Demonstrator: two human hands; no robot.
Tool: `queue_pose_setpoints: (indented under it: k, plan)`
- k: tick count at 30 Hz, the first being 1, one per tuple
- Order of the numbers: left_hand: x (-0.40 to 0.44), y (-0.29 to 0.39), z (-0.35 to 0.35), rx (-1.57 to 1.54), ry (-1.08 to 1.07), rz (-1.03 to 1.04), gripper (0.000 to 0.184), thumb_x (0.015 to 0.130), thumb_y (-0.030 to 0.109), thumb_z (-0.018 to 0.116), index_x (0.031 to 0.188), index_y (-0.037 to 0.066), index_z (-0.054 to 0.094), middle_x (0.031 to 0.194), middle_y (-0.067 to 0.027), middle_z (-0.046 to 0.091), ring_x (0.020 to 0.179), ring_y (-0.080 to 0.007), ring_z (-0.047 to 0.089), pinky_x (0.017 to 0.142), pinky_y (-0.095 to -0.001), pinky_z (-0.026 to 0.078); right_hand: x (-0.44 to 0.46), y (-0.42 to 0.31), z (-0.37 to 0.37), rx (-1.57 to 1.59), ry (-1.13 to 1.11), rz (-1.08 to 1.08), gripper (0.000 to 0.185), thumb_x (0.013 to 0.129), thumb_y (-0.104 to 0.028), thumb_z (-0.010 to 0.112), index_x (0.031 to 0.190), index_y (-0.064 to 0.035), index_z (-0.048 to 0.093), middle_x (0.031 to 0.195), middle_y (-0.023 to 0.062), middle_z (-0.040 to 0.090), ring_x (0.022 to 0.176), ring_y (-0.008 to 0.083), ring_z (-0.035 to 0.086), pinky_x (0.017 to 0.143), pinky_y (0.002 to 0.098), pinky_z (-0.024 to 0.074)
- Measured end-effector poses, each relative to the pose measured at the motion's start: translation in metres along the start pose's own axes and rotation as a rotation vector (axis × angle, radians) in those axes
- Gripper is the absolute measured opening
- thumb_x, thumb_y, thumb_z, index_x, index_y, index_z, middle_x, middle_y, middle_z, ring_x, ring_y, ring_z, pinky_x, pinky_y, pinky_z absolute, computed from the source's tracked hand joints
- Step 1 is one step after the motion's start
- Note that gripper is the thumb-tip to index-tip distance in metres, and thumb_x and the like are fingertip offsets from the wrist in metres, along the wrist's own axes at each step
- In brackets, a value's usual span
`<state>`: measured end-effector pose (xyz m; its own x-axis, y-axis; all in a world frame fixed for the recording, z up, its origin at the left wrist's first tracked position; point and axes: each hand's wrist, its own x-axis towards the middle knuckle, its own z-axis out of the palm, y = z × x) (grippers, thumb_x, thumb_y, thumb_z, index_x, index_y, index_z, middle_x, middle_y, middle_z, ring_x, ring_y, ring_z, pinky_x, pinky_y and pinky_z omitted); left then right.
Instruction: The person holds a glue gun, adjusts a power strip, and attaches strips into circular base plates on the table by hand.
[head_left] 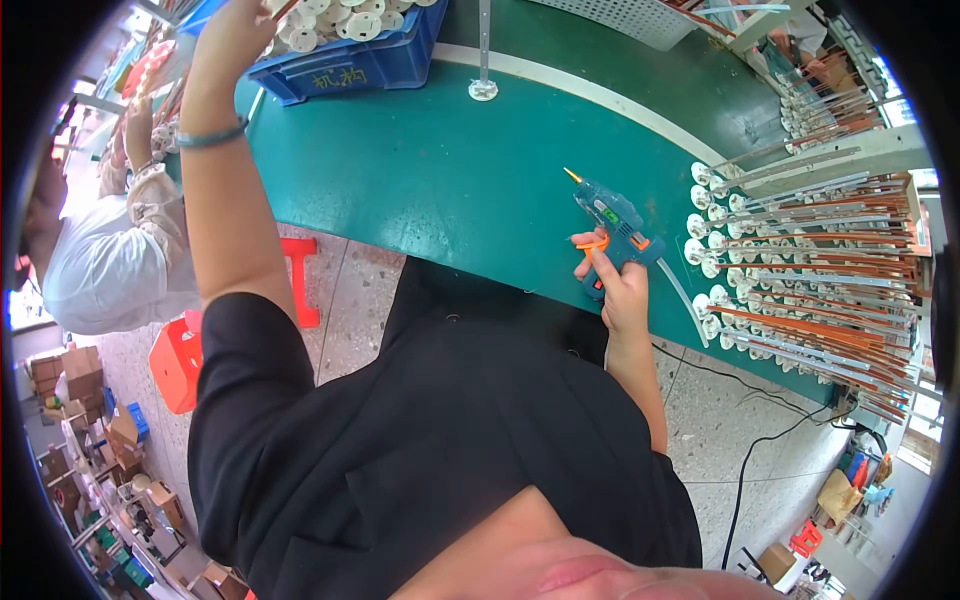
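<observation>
My right hand (pixel 622 285) is wrapped round the handle of a blue hot glue gun (pixel 622 222), with fingers at its orange trigger. The gun's yellow nozzle points up and left over the green table, and a whitish glue stick (pixel 684 300) trails out of its back. My left hand (pixel 238 28) is stretched out to the top left edge, beside a blue bin (pixel 350 78) heaped with round white plastic discs (pixel 362 24). A short brown-red stick shows by its fingertips. Much of this hand is cut off, so its grip is unclear.
Many brown and grey rods with white round bases (pixel 703 222) lie stacked along the table's (pixel 440 190) right side. A metal post (pixel 484 45) rises at the far edge. Another person in a light top (pixel 120 262) sits at the left, near a red stool (pixel 175 365). Black cables (pixel 745 460) hang at right.
</observation>
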<state>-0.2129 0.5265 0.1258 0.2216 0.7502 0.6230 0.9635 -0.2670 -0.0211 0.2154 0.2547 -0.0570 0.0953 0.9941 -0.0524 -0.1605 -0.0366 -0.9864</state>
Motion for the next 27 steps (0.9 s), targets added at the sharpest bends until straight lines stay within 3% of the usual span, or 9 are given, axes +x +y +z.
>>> queue_pose_setpoints:
  k: [2,5,9,12,16,19,21,23,27]
  plan:
    - [-0.024,-0.017,0.013,-0.042,-0.079,-0.084,0.029,0.084,0.014,0.063,0.112,0.012,0.070,0.085,-0.0091,0.070,0.076,-0.0199,0.068,0.070,-0.0326,0.052,0.000,-0.001,0.001,0.008,-0.004,0.000,0.030,0.092,-0.007,0.058,0.120,0.0025,0.052,0.107,0.0169,0.067,0.073,0.0141,0.060,0.069,0.0279,0.0487]
    - [-0.054,-0.014,0.029,-0.239,-0.077,-0.225,0.034,0.080,0.020,0.060,0.113,0.016,0.071,0.085,-0.0099,0.071,0.080,-0.0252,0.069,0.076,-0.0366,0.052,0.001,-0.002,0.000,-0.025,-0.019,-0.008,0.030,0.092,-0.006,0.058,0.119,0.0026,0.052,0.106,0.0165,0.067,0.073,0.0138,0.060,0.070,0.0278,0.0488]
    - [-0.056,0.002,0.047,-0.262,-0.005,-0.308,0.029,0.082,0.030,0.065,0.107,0.017,0.073,0.084,-0.0069,0.072,0.078,-0.0204,0.069,0.074,-0.0325,0.051,0.001,-0.002,0.000,-0.081,-0.018,0.019,0.029,0.091,-0.005,0.058,0.119,0.0025,0.052,0.106,0.0164,0.067,0.073,0.0136,0.060,0.070,0.0281,0.0490]
    - [-0.055,0.000,0.051,-0.393,0.019,-0.402,0.033,0.084,0.030,0.071,0.109,0.008,0.071,0.088,-0.0063,0.073,0.078,-0.0127,0.067,0.072,-0.0252,0.050,0.001,0.000,0.004,-0.095,0.012,-0.023,0.029,0.090,-0.013,0.061,0.117,-0.0028,0.056,0.104,0.0067,0.070,0.071,0.0090,0.062,0.055,0.0209,0.0388]
    - [-0.081,0.027,0.045,-0.824,0.297,-0.537,0.019,0.085,0.016,0.072,0.098,0.002,0.070,0.084,-0.0030,0.069,0.076,-0.0091,0.062,0.067,-0.0232,0.047,0.000,0.005,0.003,-0.052,0.032,-0.033,0.029,0.090,-0.009,0.060,0.118,-0.0015,0.055,0.105,0.0101,0.069,0.071,0.0108,0.061,0.060,0.0232,0.0422]
    - [-0.114,0.083,0.043,-1.247,0.156,-0.397,0.013,0.084,0.009,0.071,0.094,0.002,0.066,0.083,-0.0019,0.068,0.077,-0.0088,0.063,0.069,-0.0233,0.048,0.000,-0.001,0.001,-0.058,0.008,-0.012,0.029,0.091,-0.004,0.057,0.119,0.0024,0.052,0.107,0.0167,0.067,0.072,0.0139,0.060,0.071,0.0283,0.0489]
    - [-0.138,0.126,0.057,-1.150,-0.057,-0.142,0.010,0.085,0.007,0.068,0.091,0.002,0.062,0.083,-0.0016,0.064,0.076,-0.0089,0.061,0.069,-0.0245,0.049,0.000,-0.003,0.003,-0.080,-0.010,-0.006,0.029,0.092,-0.004,0.057,0.119,0.0026,0.052,0.107,0.0166,0.067,0.072,0.0139,0.060,0.071,0.0285,0.0487]
    - [-0.153,0.176,0.046,-1.214,-0.365,-0.097,0.007,0.087,0.004,0.065,0.090,0.001,0.060,0.085,-0.0015,0.061,0.080,-0.0085,0.059,0.072,-0.0236,0.049,0.001,-0.002,0.003,-0.079,-0.021,-0.021,0.029,0.092,-0.005,0.057,0.119,0.0027,0.052,0.107,0.0165,0.067,0.072,0.0137,0.060,0.070,0.0278,0.0484]
    - [-0.159,0.209,0.061,-1.158,-0.603,0.033,0.008,0.085,0.003,0.065,0.091,0.000,0.062,0.080,-0.0047,0.063,0.073,-0.0121,0.061,0.068,-0.0254,0.050,-0.002,-0.004,0.006,-0.136,-0.027,-0.045,0.028,0.091,-0.008,0.059,0.117,0.0024,0.054,0.104,0.0134,0.068,0.071,0.0113,0.059,0.066,0.0250,0.0473]
